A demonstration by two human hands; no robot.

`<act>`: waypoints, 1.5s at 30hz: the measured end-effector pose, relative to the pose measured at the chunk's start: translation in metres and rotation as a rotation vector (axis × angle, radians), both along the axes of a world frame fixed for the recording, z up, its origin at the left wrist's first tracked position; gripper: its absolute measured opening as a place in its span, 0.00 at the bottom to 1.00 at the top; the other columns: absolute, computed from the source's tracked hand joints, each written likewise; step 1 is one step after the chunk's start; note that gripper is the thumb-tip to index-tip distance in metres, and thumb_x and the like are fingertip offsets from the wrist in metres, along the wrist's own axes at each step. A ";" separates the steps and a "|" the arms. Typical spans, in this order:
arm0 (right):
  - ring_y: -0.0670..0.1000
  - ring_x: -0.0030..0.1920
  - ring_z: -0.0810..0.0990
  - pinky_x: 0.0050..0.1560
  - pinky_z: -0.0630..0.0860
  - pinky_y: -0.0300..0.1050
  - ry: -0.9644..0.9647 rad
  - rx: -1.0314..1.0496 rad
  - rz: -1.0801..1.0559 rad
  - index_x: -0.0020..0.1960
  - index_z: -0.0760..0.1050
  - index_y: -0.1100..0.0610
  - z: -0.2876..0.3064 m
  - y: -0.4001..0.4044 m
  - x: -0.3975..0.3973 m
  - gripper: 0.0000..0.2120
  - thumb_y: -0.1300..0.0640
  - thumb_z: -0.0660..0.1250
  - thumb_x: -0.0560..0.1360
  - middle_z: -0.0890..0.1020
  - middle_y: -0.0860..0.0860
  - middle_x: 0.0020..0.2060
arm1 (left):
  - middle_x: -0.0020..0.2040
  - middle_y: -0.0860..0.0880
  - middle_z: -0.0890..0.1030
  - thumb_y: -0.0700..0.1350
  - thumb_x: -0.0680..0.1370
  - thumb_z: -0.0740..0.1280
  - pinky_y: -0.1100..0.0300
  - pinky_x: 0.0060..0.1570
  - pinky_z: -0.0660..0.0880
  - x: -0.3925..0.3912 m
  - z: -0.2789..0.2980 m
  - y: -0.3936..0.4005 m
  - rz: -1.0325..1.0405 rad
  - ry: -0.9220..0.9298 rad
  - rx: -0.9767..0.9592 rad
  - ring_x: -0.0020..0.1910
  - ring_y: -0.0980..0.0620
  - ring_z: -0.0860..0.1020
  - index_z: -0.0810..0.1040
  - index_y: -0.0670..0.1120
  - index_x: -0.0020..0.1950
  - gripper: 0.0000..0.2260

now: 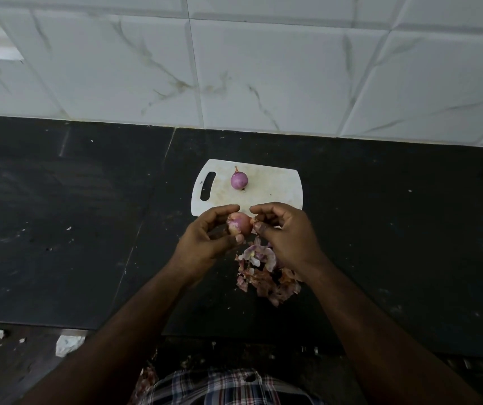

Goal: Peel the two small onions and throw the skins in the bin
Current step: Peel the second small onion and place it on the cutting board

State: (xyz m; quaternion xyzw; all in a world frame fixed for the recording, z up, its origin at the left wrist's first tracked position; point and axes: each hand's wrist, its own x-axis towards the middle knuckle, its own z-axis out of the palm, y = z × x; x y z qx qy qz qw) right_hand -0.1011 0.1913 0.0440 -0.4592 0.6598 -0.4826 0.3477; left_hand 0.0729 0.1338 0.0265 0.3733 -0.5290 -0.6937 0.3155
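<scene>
The held onion [239,223] sits between both hands above the near edge of the board [275,188], its long axis lying roughly left to right; which end is the tip cannot be told. The left hand [205,238] grips it with curled fingers and thumb. The right hand [287,232] pinches a bit of skin at its right end. The second onion [239,180] lies on the board, tip pointing away toward the wall. Skins [263,273] lie heaped on the dark counter [73,214] beneath the hands.
</scene>
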 end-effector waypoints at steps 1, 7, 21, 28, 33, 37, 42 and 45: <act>0.39 0.48 0.82 0.43 0.81 0.38 0.013 0.006 0.026 0.55 0.82 0.49 0.001 0.001 -0.001 0.12 0.63 0.70 0.76 0.84 0.44 0.48 | 0.61 0.44 0.82 0.29 0.73 0.72 0.58 0.49 0.80 0.000 0.000 0.000 0.002 0.006 0.009 0.57 0.43 0.83 0.78 0.48 0.66 0.25; 0.42 0.53 0.80 0.54 0.77 0.37 0.164 -0.059 0.116 0.56 0.83 0.47 0.008 0.000 0.009 0.12 0.53 0.75 0.73 0.82 0.42 0.50 | 0.61 0.49 0.83 0.31 0.74 0.73 0.52 0.57 0.80 0.000 0.004 0.000 -0.031 -0.081 -0.098 0.59 0.48 0.82 0.77 0.48 0.69 0.25; 0.45 0.42 0.84 0.48 0.83 0.49 0.267 0.163 -0.003 0.51 0.84 0.54 -0.011 0.001 -0.016 0.07 0.62 0.70 0.76 0.85 0.46 0.43 | 0.57 0.50 0.84 0.27 0.71 0.72 0.60 0.52 0.80 0.002 0.005 0.002 -0.028 0.012 0.016 0.58 0.49 0.83 0.77 0.46 0.65 0.26; 0.42 0.51 0.83 0.50 0.82 0.42 0.030 0.140 0.081 0.63 0.80 0.52 0.007 -0.003 -0.012 0.14 0.55 0.70 0.77 0.84 0.44 0.52 | 0.60 0.49 0.83 0.27 0.71 0.72 0.58 0.52 0.79 -0.002 0.000 0.001 -0.059 -0.031 -0.005 0.57 0.48 0.83 0.78 0.49 0.65 0.26; 0.40 0.38 0.83 0.33 0.75 0.31 -0.047 0.095 0.014 0.58 0.81 0.56 0.007 -0.008 -0.006 0.12 0.65 0.71 0.75 0.85 0.51 0.42 | 0.62 0.48 0.82 0.26 0.70 0.72 0.57 0.51 0.80 -0.004 -0.001 0.000 -0.073 -0.034 -0.024 0.57 0.45 0.83 0.78 0.48 0.64 0.26; 0.42 0.40 0.84 0.40 0.82 0.42 0.082 0.109 -0.011 0.54 0.82 0.52 -0.002 -0.009 -0.011 0.12 0.65 0.70 0.75 0.84 0.47 0.39 | 0.60 0.45 0.82 0.24 0.70 0.71 0.56 0.51 0.80 0.000 0.002 -0.001 -0.069 0.008 0.009 0.57 0.43 0.83 0.77 0.45 0.64 0.27; 0.44 0.47 0.84 0.52 0.83 0.49 0.201 0.217 -0.027 0.54 0.83 0.53 -0.019 -0.003 -0.025 0.12 0.65 0.69 0.76 0.86 0.46 0.46 | 0.62 0.41 0.80 0.23 0.69 0.70 0.52 0.55 0.81 0.004 -0.001 -0.003 -0.038 0.095 0.081 0.60 0.35 0.80 0.78 0.45 0.62 0.26; 0.43 0.44 0.85 0.52 0.83 0.44 0.255 0.266 0.014 0.54 0.84 0.52 -0.020 -0.001 -0.030 0.14 0.68 0.67 0.76 0.86 0.44 0.46 | 0.64 0.41 0.78 0.25 0.69 0.71 0.52 0.56 0.80 0.004 -0.004 -0.004 -0.011 0.091 0.099 0.62 0.33 0.78 0.77 0.46 0.63 0.27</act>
